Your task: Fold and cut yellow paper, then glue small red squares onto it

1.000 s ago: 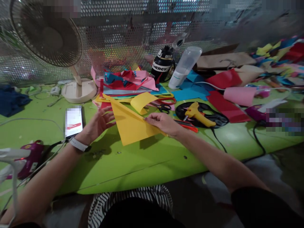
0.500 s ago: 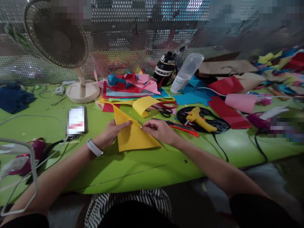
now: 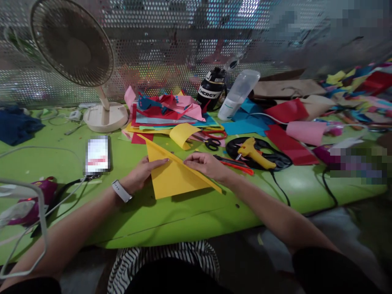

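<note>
A sheet of yellow paper [image 3: 176,179], roughly triangular, is held just above the green table [image 3: 147,224]. Along its slanted upper-right edge runs a narrow folded strip. My left hand [image 3: 143,173], with a white watch band on the wrist, grips the paper's left side, its thumb on top and its other fingers hidden behind. My right hand [image 3: 206,165] pinches the slanted edge at about its middle between thumb and fingers. Just right of that hand lie an orange-red box cutter [image 3: 237,165] and a pair of dark-handled scissors [image 3: 212,143].
A yellow glue gun [image 3: 255,153] rests on a black item to the right. Behind are stacked coloured sheets [image 3: 174,118], a black bottle [image 3: 211,87] and a clear bottle [image 3: 240,94]. On the left stand a fan [image 3: 105,116] and a phone [image 3: 97,155] with a strap.
The paper's slanted edge has turned over into a visible narrow strip, its lower end now further right. My right hand has shifted slightly along that edge. The view has moved a little.
</note>
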